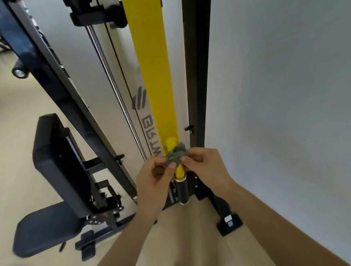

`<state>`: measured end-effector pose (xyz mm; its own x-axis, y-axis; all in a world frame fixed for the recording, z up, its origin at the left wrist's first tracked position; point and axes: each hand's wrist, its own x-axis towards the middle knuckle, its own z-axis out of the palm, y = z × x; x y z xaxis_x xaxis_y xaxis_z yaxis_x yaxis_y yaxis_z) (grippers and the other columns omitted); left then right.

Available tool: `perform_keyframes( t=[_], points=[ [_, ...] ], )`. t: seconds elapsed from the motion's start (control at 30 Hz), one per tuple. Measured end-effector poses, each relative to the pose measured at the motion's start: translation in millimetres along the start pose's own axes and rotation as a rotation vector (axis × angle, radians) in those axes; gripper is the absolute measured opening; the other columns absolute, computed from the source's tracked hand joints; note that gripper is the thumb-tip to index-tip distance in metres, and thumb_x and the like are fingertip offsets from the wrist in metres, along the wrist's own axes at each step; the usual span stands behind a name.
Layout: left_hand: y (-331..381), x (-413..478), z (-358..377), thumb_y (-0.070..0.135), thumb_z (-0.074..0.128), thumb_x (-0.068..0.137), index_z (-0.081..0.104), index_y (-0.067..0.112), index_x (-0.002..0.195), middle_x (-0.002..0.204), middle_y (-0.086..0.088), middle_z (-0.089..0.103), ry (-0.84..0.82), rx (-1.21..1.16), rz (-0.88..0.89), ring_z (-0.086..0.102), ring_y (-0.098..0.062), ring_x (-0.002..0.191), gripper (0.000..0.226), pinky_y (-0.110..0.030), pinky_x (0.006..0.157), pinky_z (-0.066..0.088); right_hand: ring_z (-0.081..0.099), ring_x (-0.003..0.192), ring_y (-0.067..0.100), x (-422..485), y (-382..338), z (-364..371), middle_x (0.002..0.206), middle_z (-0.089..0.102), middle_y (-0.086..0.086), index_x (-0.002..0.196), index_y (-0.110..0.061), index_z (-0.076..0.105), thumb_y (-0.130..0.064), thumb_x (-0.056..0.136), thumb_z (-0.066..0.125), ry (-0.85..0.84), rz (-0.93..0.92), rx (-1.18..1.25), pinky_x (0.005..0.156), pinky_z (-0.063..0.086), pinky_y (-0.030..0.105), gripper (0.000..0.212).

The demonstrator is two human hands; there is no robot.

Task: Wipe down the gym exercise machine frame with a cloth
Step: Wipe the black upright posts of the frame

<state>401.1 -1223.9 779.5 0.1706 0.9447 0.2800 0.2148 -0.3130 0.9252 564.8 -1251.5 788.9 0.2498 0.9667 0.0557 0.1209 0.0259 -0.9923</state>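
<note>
A yellow frame bar (pixel 152 70) of the gym machine runs down the middle of the view and ends in a yellow tube (pixel 179 170) with a black grip (pixel 182 191) below it. A crumpled grey-green cloth (pixel 176 153) is wrapped around the yellow tube. My left hand (pixel 152 179) pinches the cloth's left side with thumb and fingers. From the right, my right hand (pixel 203 163) pinches the other side. Both hands sit close together at the tube.
A black upright post (pixel 200 61) stands right of the yellow bar, against a pale wall (pixel 294 77). Chrome guide rods (pixel 113 85) and a slanted black beam (pixel 56 80) lie to the left. A black padded bench (pixel 54 167) stands on the beige floor at left.
</note>
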Motion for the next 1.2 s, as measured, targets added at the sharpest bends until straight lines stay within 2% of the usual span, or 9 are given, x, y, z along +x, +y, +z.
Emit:
perform_keyframes(
  t=[0.13, 0.27, 0.37, 0.53, 0.7, 0.8, 0.9, 1.07, 1.2],
  points=[
    [-5, -10, -3, 0.011, 0.08, 0.084, 0.064, 0.007, 0.09, 0.095, -0.001, 0.064, -0.022, 0.116, 0.161, 0.067, -0.015, 0.084, 0.017, -0.029, 0.07, 0.059, 0.074, 0.096, 0.017, -18, 5, -8, 0.101, 0.078, 0.003, 0.108, -0.009, 0.076, -0.001, 0.09, 0.069, -0.023, -0.074, 0.02, 0.09, 0.058, 0.029, 0.021],
    [-5, -14, 5, 0.017, 0.082, 0.082, 0.072, 0.008, 0.081, 0.093, 0.002, 0.062, -0.118, 0.267, 0.362, 0.06, -0.004, 0.086, 0.013, -0.015, 0.075, 0.048, 0.073, 0.098, 0.014, -20, 12, -24, 0.104, 0.077, 0.0, 0.105, -0.007, 0.077, -0.001, 0.083, 0.078, -0.075, -0.096, -0.117, 0.093, 0.059, 0.035, 0.023],
    [-1, -15, 21, 0.018, 0.08, 0.084, 0.073, 0.012, 0.086, 0.093, 0.006, 0.063, -0.197, 0.265, 0.413, 0.057, 0.002, 0.089, 0.009, -0.008, 0.078, 0.042, 0.074, 0.096, 0.016, -12, 6, -52, 0.1, 0.078, 0.001, 0.105, -0.006, 0.077, 0.001, 0.082, 0.078, -0.117, -0.031, -0.127, 0.089, 0.059, 0.032, 0.024],
    [32, 16, 52, 0.018, 0.075, 0.088, 0.07, 0.014, 0.092, 0.09, 0.009, 0.064, -0.128, 0.201, 0.38, 0.062, -0.001, 0.079, 0.007, -0.01, 0.069, 0.046, 0.073, 0.102, 0.016, 13, -27, -103, 0.11, 0.076, -0.002, 0.117, -0.012, 0.075, 0.001, 0.088, 0.072, -0.061, -0.034, -0.102, 0.091, 0.058, 0.03, 0.032],
    [79, 68, 100, 0.023, 0.072, 0.088, 0.068, 0.016, 0.09, 0.087, 0.01, 0.059, 0.005, 0.214, 0.443, 0.055, 0.002, 0.074, 0.009, -0.007, 0.064, 0.042, 0.072, 0.086, 0.022, 72, -68, -155, 0.102, 0.077, -0.004, 0.112, -0.014, 0.076, -0.002, 0.086, 0.075, 0.105, -0.199, -0.084, 0.081, 0.06, 0.03, 0.029],
    [108, 110, 131, 0.021, 0.072, 0.089, 0.068, 0.016, 0.089, 0.082, 0.011, 0.058, 0.115, 0.184, 0.426, 0.056, -0.004, 0.069, 0.006, -0.012, 0.06, 0.045, 0.073, 0.077, 0.022, 115, -91, -180, 0.091, 0.078, 0.001, 0.102, -0.007, 0.077, 0.0, 0.087, 0.072, 0.238, -0.268, 0.009, 0.07, 0.057, 0.024, 0.017],
    [138, 158, 156, 0.02, 0.071, 0.089, 0.066, 0.019, 0.089, 0.077, 0.012, 0.056, 0.22, 0.165, 0.385, 0.057, -0.009, 0.07, 0.005, -0.02, 0.061, 0.05, 0.072, 0.069, 0.02, 160, -112, -194, 0.082, 0.076, 0.001, 0.094, -0.007, 0.077, -0.001, 0.088, 0.072, 0.354, -0.331, 0.066, 0.062, 0.057, 0.024, 0.01],
    [178, 233, 176, 0.019, 0.074, 0.089, 0.069, 0.025, 0.084, 0.062, 0.007, 0.056, 0.335, 0.089, 0.278, 0.055, -0.008, 0.059, 0.009, -0.029, 0.058, 0.052, 0.072, 0.07, 0.014, 226, -147, -202, 0.083, 0.074, -0.005, 0.091, -0.016, 0.075, -0.006, 0.089, 0.073, 0.481, -0.4, 0.17, 0.069, 0.062, 0.03, 0.01],
    [206, 285, 169, 0.021, 0.076, 0.086, 0.072, 0.028, 0.081, 0.059, 0.004, 0.061, 0.492, 0.041, 0.218, 0.06, -0.011, 0.057, 0.01, -0.043, 0.062, 0.059, 0.073, 0.076, 0.016, 265, -182, -198, 0.087, 0.074, -0.007, 0.093, -0.019, 0.074, -0.009, 0.09, 0.072, 0.501, -0.456, 0.254, 0.072, 0.063, 0.034, 0.011]
  ],
)
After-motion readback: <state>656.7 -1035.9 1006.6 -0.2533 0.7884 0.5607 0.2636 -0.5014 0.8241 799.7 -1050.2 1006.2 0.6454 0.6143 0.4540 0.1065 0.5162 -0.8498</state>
